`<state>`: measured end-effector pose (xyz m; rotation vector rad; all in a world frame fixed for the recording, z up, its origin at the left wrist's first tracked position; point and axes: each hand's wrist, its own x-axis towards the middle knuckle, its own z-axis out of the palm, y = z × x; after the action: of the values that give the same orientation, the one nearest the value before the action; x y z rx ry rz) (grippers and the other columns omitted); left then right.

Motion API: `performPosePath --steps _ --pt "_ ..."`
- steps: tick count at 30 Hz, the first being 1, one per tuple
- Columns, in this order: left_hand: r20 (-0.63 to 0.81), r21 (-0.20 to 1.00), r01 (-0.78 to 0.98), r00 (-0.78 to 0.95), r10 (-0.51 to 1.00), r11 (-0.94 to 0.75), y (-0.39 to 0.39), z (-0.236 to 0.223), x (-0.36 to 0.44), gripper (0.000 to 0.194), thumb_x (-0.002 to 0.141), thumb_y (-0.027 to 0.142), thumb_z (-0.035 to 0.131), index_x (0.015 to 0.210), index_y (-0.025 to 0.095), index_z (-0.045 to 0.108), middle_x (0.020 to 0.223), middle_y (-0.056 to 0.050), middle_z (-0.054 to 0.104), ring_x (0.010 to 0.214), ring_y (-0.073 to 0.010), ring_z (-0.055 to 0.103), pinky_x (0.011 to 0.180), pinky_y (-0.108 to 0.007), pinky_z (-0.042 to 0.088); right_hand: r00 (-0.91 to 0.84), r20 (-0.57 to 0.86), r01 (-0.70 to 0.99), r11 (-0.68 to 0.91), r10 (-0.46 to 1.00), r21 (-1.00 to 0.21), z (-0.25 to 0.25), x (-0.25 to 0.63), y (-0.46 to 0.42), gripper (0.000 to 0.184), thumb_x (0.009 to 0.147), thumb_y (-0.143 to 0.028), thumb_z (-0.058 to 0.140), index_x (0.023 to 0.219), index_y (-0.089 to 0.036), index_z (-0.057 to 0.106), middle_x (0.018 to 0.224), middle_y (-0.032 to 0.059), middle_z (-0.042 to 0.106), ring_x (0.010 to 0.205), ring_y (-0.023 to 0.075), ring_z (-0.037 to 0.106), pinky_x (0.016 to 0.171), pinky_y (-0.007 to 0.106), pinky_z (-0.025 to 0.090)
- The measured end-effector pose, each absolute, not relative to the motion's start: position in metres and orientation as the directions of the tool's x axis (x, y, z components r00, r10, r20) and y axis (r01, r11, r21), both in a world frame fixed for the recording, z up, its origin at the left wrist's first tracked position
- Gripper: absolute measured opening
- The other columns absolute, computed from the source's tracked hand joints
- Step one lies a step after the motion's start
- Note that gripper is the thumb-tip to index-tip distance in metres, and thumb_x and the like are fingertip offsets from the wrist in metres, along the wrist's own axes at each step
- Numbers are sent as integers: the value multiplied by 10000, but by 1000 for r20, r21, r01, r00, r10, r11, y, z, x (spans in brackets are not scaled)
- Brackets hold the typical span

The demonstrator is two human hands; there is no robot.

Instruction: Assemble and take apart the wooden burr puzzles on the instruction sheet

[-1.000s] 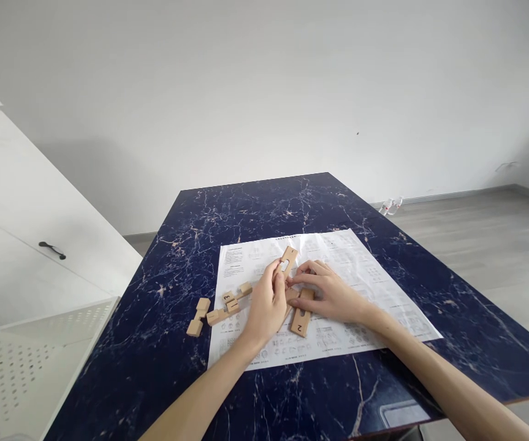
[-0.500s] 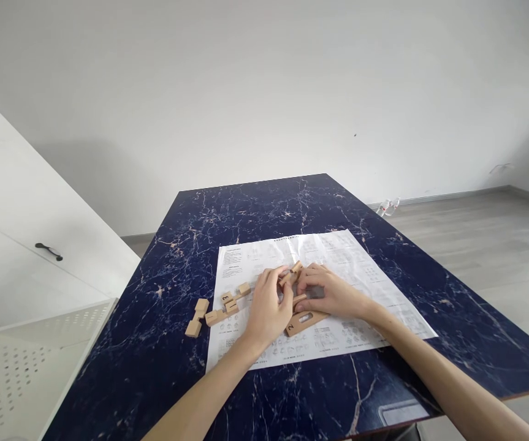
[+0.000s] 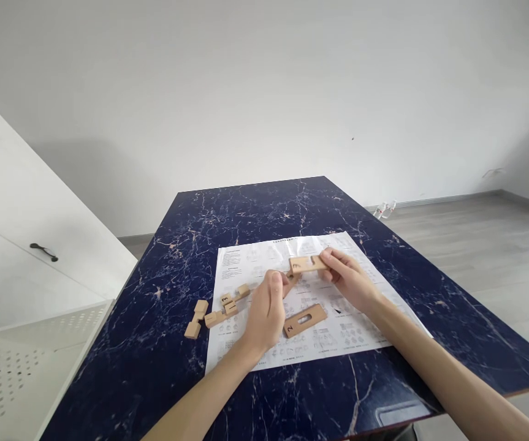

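Note:
My right hand [image 3: 347, 277] pinches the right end of a flat wooden puzzle piece [image 3: 300, 264] with a notch and a dark numeral, lifted above the printed sheet. In my left hand [image 3: 266, 311] is another wooden puzzle piece [image 3: 292, 283], gripped between thumb and fingers and partly hidden by them. The two pieces are close together, and whether they touch I cannot tell. Below them a flat wooden piece [image 3: 294, 329] with an oval slot and a "2" lies on the sheet [image 3: 338, 337]. Left of my left hand rest several notched wooden pieces [image 3: 226, 299], one marked "3".
The dark blue marbled table [image 3: 255, 208] extends beyond the sheet. A white cabinet [image 3: 25, 202] with a black handle stands to the left, above a perforated white surface [image 3: 7, 373]. Plastic bottles [image 3: 384, 210] are on the floor past the table's right edge.
My hands have moved apart. My right hand has raised a notched wooden piece up and to the right, uncovering more of the slotted piece on the sheet.

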<state>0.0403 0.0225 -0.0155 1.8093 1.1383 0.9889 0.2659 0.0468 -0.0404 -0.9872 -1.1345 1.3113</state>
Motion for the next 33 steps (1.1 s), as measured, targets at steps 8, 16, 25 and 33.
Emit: performPosePath --steps 8,16,25,33 --pt "330 393 569 646 688 -722 18 -30 44 191 1007 387 605 980 198 593 1069 -119 723 1060 -324 669 937 -507 535 36 9 -418 24 999 -908 -44 270 55 426 917 -542 790 738 -238 551 584 -37 433 546 139 375 537 306 354" --pt "312 315 504 745 589 -804 19 -34 40 425 1035 496 598 752 179 596 831 -75 685 892 -268 688 897 -450 568 28 15 -414 26 999 -910 -45 270 55 456 917 -543 786 712 -237 517 589 -39 420 543 134 385 526 301 385" --pt "147 879 291 586 797 -376 17 -23 43 395 1100 553 423 1056 205 605 915 -38 711 506 -108 553 521 -269 430 34 -37 -489 -15 999 -872 -34 268 52 486 899 -524 800 685 -245 465 599 -55 334 521 126 318 474 296 368" --pt "-63 912 -349 397 916 214 32 -16 41 147 969 303 650 1016 169 686 913 -42 588 804 -144 565 707 -264 453 -49 5 -428 -16 999 -904 -34 267 49 382 930 -523 773 804 -233 559 631 -40 441 558 133 345 527 303 311"
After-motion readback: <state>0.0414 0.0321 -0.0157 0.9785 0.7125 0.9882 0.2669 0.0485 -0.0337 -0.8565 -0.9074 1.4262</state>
